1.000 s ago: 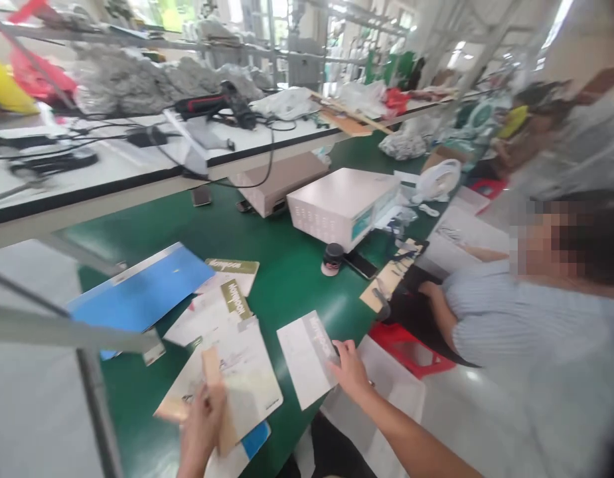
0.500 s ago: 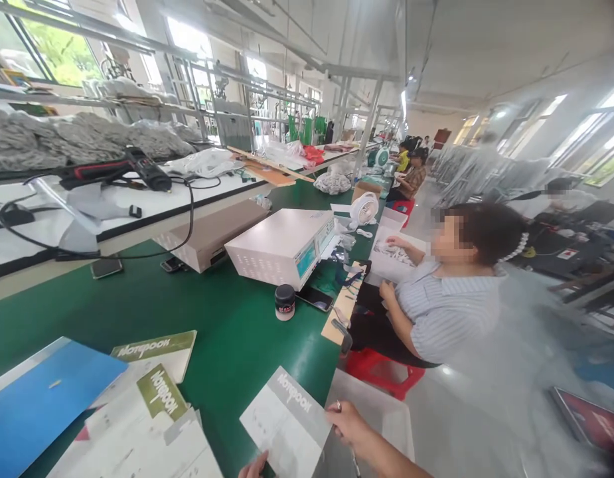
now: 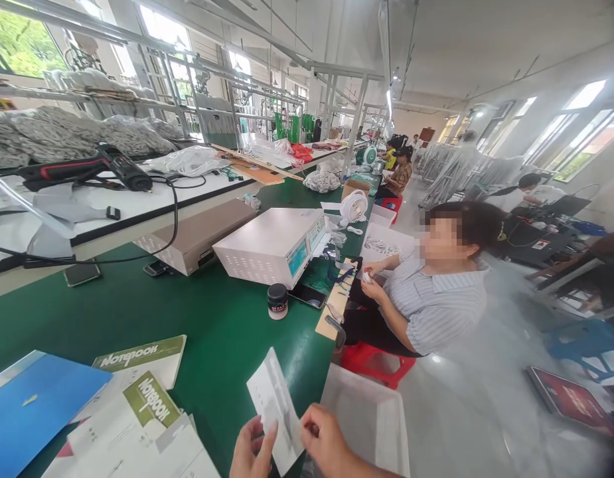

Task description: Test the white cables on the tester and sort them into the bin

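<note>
A pale notebook point(image 3: 271, 405) stands tilted up over the near edge of the green table, its pages or cover bent. My left hand point(image 3: 251, 450) grips its left side, thumb in front. At its right edge my right hand point(image 3: 326, 439) is closed, fingers pinched against the paper. The slim pen seen earlier in that hand cannot be made out now. To the left lie a notebook with an olive band point(image 3: 150, 401), another notebook point(image 3: 142, 355) partly beneath it, and a blue folder point(image 3: 42, 405).
A black-lidded jar point(image 3: 277, 302) and a phone point(image 3: 309, 296) sit before a beige instrument point(image 3: 271, 242). A white bin point(image 3: 369, 411) is below the table edge at right. A co-worker point(image 3: 441, 285) sits on a red stool point(image 3: 379, 364), holding something small and white.
The notebook has gone from lying nearly flat to tilted up, and my left hand has come further into view onto it. The co-worker's hands have come together.
</note>
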Demonstrator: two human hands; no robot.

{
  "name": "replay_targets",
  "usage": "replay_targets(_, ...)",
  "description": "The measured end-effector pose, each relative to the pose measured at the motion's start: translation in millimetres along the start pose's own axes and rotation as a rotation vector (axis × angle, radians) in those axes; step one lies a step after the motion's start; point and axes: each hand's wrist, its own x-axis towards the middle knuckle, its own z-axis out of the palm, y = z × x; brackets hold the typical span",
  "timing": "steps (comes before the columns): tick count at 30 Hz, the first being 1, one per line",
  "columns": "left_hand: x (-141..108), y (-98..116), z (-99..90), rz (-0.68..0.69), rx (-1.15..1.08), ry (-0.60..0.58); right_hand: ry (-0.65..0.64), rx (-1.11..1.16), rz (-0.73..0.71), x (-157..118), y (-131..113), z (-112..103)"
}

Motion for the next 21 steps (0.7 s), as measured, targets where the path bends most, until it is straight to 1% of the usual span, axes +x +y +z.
replay_targets(2, 5.1, 14.4, -7.7, -0.037, -0.011, -0.042, -0.083, -0.084, -0.149, -10.7, -5.4, 15.7)
replay_targets(4, 11.0, 19.2, -16.8, -0.094, -0.059, -0.068, -0.173, -0.180, -0.267, -16.0, -7.3, 28.2)
replay_targets(5, 13.5, 18.5, -21.0, -0.126, -0.099, -0.080, -0.212, -0.213, -0.295, -17.0, -7.7, 32.8)
replay_targets(7, 16.9, 13.5, -27.4, -0.173, -0.192, -0.097, -0.261, -0.210, -0.272, -17.6, -9.2, 38.5)
replay_targets(9, 18.4, 7.0, -30.0, -0.193, -0.265, -0.112, -0.276, -0.130, -0.209, -17.5, -12.2, 40.4)
replay_targets(10, 18.6, 4.1, -29.9, -0.194, -0.296, -0.115, -0.254, -0.084, -0.175, -17.2, -13.7, 40.5)
replay_targets(12, 18.9, -0.9, -27.6, -0.207, -0.361, -0.113, -0.164, -0.014, -0.103, -14.9, -15.4, 39.7)
replay_targets(15, 20.2, -6.8, -21.3, -0.273, -0.474, -0.106, -0.028, -0.001, -0.045, -5.6, -11.9, 37.7)
replay_targets(18, 20.5, -10.2, -15.8, -0.330, -0.533, -0.088, -0.015, 0.017, -0.002, 6.8, -5.4, 33.0)
replay_targets(21, 17.1, -10.9, -13.2, -0.278, -0.582, -0.088, -0.035, 0.106, 0.059, 13.9, -1.7, 25.1)
